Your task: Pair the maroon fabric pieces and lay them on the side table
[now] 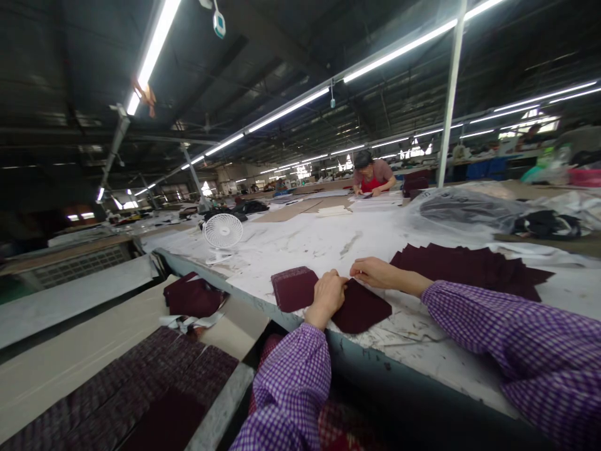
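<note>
A dark maroon cut fabric piece [364, 308] lies on the white table near its front edge. My left hand [328, 295] is closed on its left edge, the fingers curled. At its far corner, my right hand [375, 273] is in a pinch, fingertips close to the left ones; how much cloth they grip is hard to see. Just left of my left hand rests a maroon fabric stack [295, 289] with pale-flecked edges. Behind my right forearm, a fanned pile of maroon fabric pieces [464, 266] spreads over the table.
A small white fan [223, 232] stands near the table's edge. Lower left, a side surface holds rows of maroon fabric stacks [136, 382] and a loose maroon bundle [193, 297]. Clear plastic sheeting [464, 210] lies at the right. Across the table a co-worker [374, 174] bends over papers.
</note>
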Available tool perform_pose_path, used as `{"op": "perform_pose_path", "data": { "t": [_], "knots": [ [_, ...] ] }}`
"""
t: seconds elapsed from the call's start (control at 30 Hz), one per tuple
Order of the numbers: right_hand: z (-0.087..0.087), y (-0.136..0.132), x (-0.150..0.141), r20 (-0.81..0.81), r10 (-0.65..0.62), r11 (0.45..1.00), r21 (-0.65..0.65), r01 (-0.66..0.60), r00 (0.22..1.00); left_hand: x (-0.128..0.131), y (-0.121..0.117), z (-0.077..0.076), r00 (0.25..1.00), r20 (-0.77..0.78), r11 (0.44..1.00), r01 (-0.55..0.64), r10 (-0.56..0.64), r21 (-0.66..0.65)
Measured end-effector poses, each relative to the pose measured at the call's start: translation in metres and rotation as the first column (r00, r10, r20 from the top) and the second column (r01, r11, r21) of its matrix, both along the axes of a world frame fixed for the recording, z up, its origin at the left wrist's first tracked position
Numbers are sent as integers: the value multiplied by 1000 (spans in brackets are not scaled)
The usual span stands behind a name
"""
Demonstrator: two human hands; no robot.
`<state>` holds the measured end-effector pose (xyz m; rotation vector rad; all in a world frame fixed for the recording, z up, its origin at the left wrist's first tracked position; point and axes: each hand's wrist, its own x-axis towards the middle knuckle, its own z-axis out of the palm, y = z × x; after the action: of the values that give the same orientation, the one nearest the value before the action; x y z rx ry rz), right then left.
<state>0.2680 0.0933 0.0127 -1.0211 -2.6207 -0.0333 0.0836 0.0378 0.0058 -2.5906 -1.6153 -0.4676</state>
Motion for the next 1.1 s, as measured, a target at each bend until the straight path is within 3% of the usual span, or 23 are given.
{"op": "perform_pose_path", "data": {
  "t": [0.2,0.33,0.53,0.7,0.87,0.97,1.1],
  "knots": [
    [3,-2,-4,75,5,1000,20,-6,997,0,-3,0,1000,-6,1000,7,-7,5],
    [2,-9,-5,166,-12,994,111,-6,986,-1,-3,0,1000,11,1000,9,-9,11],
    [-2,-16,-6,321,-19,968,243,-63,947,-4,0,-3,995,95,1000,18,-16,-24],
    [-4,-17,1,393,30,950,274,-148,919,-4,-5,-4,996,34,995,83,-85,55],
    [1,-19,7,249,-39,981,195,-11,968,-3,-8,-3,997,1,996,78,-78,37],
    [5,-25,-1,96,6,994,111,-17,995,-1,-6,-3,998,3,997,70,-70,42],
    [4,-33,-14,120,-33,998,56,26,992,-5,-7,2,998,8,998,64,-65,25]
  ]
}}
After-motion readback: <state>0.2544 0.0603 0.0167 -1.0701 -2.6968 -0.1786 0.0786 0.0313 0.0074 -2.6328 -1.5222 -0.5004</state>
